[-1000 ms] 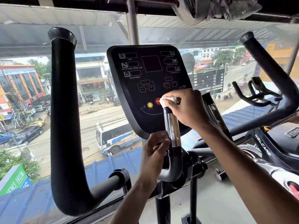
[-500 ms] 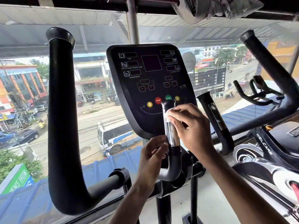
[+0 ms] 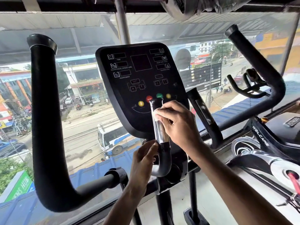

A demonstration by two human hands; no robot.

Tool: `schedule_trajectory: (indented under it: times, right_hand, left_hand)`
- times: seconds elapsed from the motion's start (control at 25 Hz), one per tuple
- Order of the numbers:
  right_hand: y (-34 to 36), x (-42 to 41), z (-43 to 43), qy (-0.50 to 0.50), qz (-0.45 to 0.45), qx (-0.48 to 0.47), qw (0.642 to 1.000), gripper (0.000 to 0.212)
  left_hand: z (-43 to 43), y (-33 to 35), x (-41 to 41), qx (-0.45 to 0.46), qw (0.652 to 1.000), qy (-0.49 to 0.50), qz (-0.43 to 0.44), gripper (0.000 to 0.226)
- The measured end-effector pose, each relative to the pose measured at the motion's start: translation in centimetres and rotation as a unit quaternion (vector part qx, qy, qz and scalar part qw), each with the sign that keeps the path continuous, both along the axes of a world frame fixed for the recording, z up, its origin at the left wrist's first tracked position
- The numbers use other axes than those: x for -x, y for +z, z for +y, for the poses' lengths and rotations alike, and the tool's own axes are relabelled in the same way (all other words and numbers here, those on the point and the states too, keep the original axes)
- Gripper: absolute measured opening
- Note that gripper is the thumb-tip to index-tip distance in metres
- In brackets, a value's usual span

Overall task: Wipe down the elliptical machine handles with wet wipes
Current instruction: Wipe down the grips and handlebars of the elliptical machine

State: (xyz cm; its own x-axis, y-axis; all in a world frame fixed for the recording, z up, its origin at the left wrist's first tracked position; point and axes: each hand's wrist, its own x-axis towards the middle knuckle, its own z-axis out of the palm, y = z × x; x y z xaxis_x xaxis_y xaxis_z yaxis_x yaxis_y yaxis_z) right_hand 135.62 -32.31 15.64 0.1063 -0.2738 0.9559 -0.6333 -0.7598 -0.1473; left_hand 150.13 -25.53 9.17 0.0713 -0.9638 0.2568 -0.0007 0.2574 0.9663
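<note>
Pressing a white wet wipe (image 3: 156, 113) against the chrome handle (image 3: 161, 133) near its top, the right hand (image 3: 177, 123) curls over it; the left hand (image 3: 143, 159) grips the handle's black bend below.

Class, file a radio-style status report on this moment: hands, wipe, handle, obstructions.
Right hand pinching wet wipe on short handle, upper chrome. Left hand gripping its lower bend. Console close behind, nothing blocking.
</note>
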Motion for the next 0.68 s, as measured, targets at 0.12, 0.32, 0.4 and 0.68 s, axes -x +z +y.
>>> schedule_trajectory:
  times: [0.12, 0.32, 0.4, 0.68]
  right_hand:
    - [-1.0, 0.4, 0.5, 0.024, -0.004, -0.031, 0.999, 0.012]
    - [-2.3, 1.0, 1.9, 0.069, -0.084, -0.087, 0.990, 0.016]
    - [-3.6, 1.0, 2.9, 0.080, -0.071, -0.105, 0.989, 0.017]
    - [-8.3, 0.7, 6.3, 0.009, -0.251, -0.065, 0.966, 0.007]
  left_hand:
    - [0.7, 0.1, 0.3, -0.011, 1.000, 0.005, -0.009, 0.024]
    - [0.8, -0.1, -0.3, -0.037, 0.999, 0.022, -0.012, 0.029]
    - [1.2, 0.2, -0.3, -0.046, 0.999, 0.016, -0.020, 0.026]
    - [2.1, 1.1, 0.0, -0.053, 0.997, -0.010, -0.049, 0.039]
